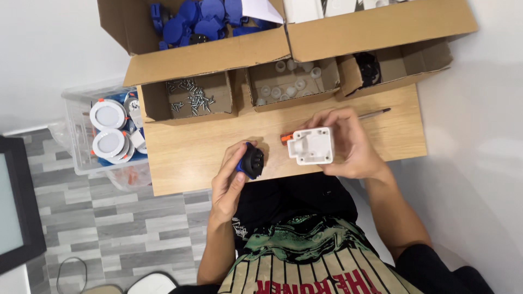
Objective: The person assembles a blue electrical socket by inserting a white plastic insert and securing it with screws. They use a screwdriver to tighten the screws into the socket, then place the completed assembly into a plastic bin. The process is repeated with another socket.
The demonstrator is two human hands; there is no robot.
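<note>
**Bench inspection: two parts in hand, not yet joined**

A small wooden table (196, 149) stands against a white wall over grey plank flooring, and serves as the reference for all positions. At its far edge sit open cardboard boxes: one with screws (192, 99), one with small translucent caps (289, 81), one with a black part (369, 68). Beyond these, a larger box holds blue parts (199, 16). Off the table's left end, a clear bin (81, 158) holds round white light fittings (107, 114).

The left hand (231, 179) is over the table's near edge, fingers and thumb curled and pinching a round black and blue part (250, 161). The right hand (348, 144) is over the table's middle, fingers wrapped behind a white plastic housing (311, 146), thumb on its side; an orange piece (284, 138) shows at the housing's left edge. A thin pen-like tool (375, 114) lies on the table behind this hand.

Judgement: the step in hand appears to be bringing the two parts together. They are near but apart. The next move would call for aligning the round part with the housing. Both forearms angle inward from the body, wrists raised.
</note>
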